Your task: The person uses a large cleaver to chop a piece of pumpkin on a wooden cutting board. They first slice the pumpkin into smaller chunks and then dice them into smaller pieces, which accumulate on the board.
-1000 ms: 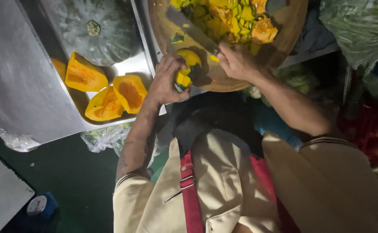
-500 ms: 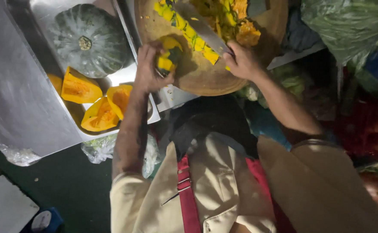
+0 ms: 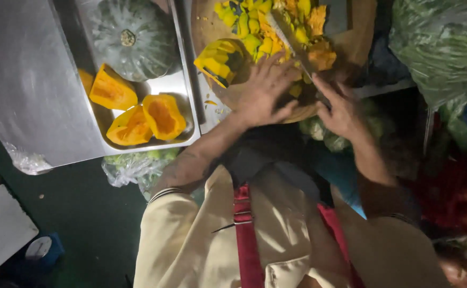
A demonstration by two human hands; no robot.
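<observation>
- A round wooden chopping board (image 3: 361, 37) sits at the top of the view, carrying a heap of cut squash pieces (image 3: 260, 24), yellow-green on the skin side and orange in the flesh.
- The left hand (image 3: 265, 90) lies palm down on the near part of the board, its fingers (image 3: 284, 72) spread open and flat, touching loose squash pieces beside the knife.
- A striped yellow-and-dark squash chunk (image 3: 220, 58) stands just to the left of that hand, near the board's edge.
- The right hand (image 3: 342, 109) is at the board's near rim, its fingers (image 3: 324, 88) curled round the handle of a knife (image 3: 289, 40); the blade runs up and leftward across the heap of pieces.
- An orange lump of squash flesh (image 3: 321, 53) rests just beside the blade, above the right hand.
- A shallow steel tray (image 3: 188, 106) on the bench lies left of the board. It holds a whole grey-green squash (image 3: 132, 40) at the far end and three orange-fleshed wedges (image 3: 137, 114) at the near end, the wedges touching one another.
- A large flat steel sheet (image 3: 25, 80) adjoins the tray on the left.
- A clear plastic bag of green vegetables (image 3: 132, 165) hangs below the tray's near edge.
- A bigger clear bag of leafy greens (image 3: 441, 42) fills the upper right corner, well apart from the tray.
- A reddish mesh sack (image 3: 457, 197) sits at the lower right; its contents are too dark to tell.
- A small blue object with a round white face (image 3: 39, 248) rests on the floor at the lower left.
</observation>
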